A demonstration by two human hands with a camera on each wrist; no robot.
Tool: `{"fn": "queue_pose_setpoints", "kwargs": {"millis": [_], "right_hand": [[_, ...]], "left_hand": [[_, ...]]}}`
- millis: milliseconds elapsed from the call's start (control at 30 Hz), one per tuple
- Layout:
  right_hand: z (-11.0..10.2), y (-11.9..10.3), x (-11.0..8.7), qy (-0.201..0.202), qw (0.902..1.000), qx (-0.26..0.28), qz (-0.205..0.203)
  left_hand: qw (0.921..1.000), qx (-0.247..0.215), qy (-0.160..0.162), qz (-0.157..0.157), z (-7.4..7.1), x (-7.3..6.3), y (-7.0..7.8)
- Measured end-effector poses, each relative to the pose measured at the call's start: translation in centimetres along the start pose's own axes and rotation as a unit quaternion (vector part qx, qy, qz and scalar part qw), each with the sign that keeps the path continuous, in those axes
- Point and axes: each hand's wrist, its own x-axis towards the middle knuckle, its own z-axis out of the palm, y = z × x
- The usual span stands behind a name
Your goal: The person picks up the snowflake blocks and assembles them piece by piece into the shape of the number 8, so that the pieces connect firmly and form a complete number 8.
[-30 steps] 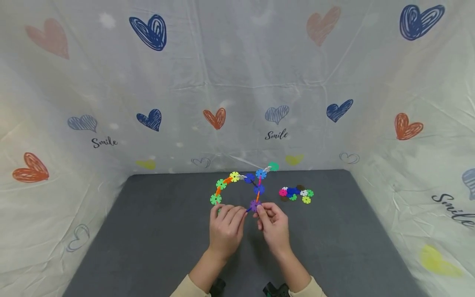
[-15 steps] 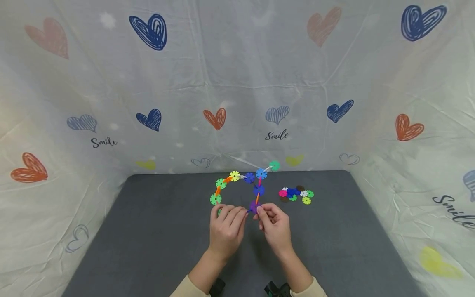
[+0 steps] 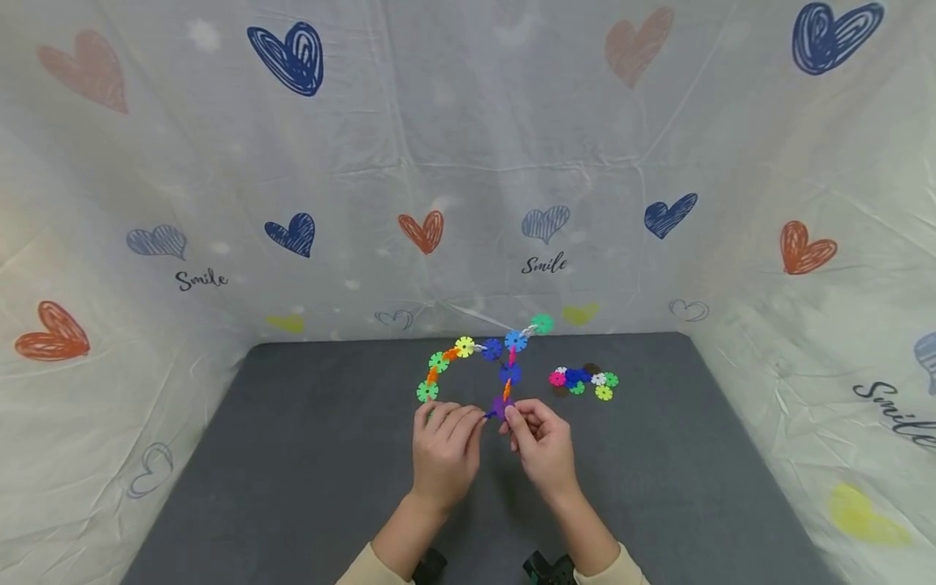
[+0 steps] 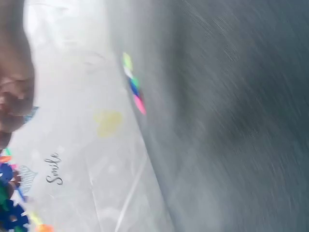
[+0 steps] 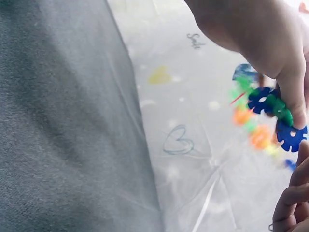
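A ring-shaped chain of notched snowflake discs (image 3: 464,347) is held up between both hands. My left hand (image 3: 446,455) grips its near left side. In the right wrist view, the left thumb lies along a green disc (image 5: 279,110) and a blue disc (image 5: 291,137). My right hand (image 3: 544,451) pinches a purple disc (image 3: 500,405) at the near right of the ring, a dark blue disc linking toward the left fingers. A branch ends in a teal disc (image 3: 542,324). In the left wrist view, blue discs (image 4: 13,215) show at the lower left edge. The left fingers hide part of the chain.
A small pile of loose discs (image 3: 578,379) lies on the dark grey table (image 3: 329,471) to the right of the ring. Behind it hangs a pale curtain (image 3: 468,187) printed with hearts. Black wrist gear (image 3: 547,569) sits near each sleeve.
The purple disc has tilted from nearly face-on to more edge-on between the hands. The upper ring has shifted very slightly right. Both hands keep their hold and the loose pile is unmoved.
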Motion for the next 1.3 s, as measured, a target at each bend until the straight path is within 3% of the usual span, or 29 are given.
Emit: {"fn": "queue_pose_setpoints", "kwargs": {"millis": [67, 200, 333, 467, 600, 667, 833, 967, 1033, 1133, 1300], "right_hand": [[0.0, -0.3, 0.1, 0.001, 0.9999, -0.010, 0.011], [0.0, -1.0, 0.3, 0.009, 0.9991, -0.007, 0.041], [-0.1, -1.5, 0.6, 0.018, 0.9981, 0.010, 0.057], [-0.1, -1.7, 0.6, 0.015, 0.9982, 0.007, 0.058], [0.0, -1.8, 0.5, 0.006, 0.9985, -0.016, 0.051], [0.1, -1.8, 0.4, 0.001, 0.9985, -0.031, 0.045], [0.0, -1.9, 0.3, -0.038, 0.9977, -0.054, 0.013], [-0.6, -1.6, 0.5, -0.083, 0.9952, -0.052, 0.008], [-0.9, -1.0, 0.7, -0.104, 0.9928, -0.049, 0.034], [-1.2, 0.5, 0.9, -0.125, 0.9854, -0.043, 0.108], [-1.2, 3.4, 0.4, -0.132, 0.9643, -0.024, 0.228]], "left_hand": [[0.9972, -0.042, -0.014, -0.059, -0.1, 0.1, 0.2], [0.9794, -0.103, -0.049, -0.167, -0.5, 0.4, 0.4], [0.9663, -0.127, -0.071, -0.212, -0.8, 0.7, 0.6], [0.9609, -0.137, -0.076, -0.228, -0.9, 0.9, 0.6], [0.9623, -0.133, -0.077, -0.225, -0.9, 1.0, 0.7], [0.9692, -0.117, -0.076, -0.203, -0.9, 1.0, 0.8], [0.9922, -0.062, -0.042, -0.100, -0.5, 1.1, 0.8], [0.9984, -0.040, -0.010, -0.039, -0.1, 0.8, 0.5], [0.9994, -0.023, -0.012, -0.021, 0.2, 0.3, 0.2], [0.9990, 0.007, -0.044, -0.008, 0.7, -0.7, -0.5], [0.9907, 0.026, -0.128, -0.036, 1.7, -3.1, -1.5]]}}
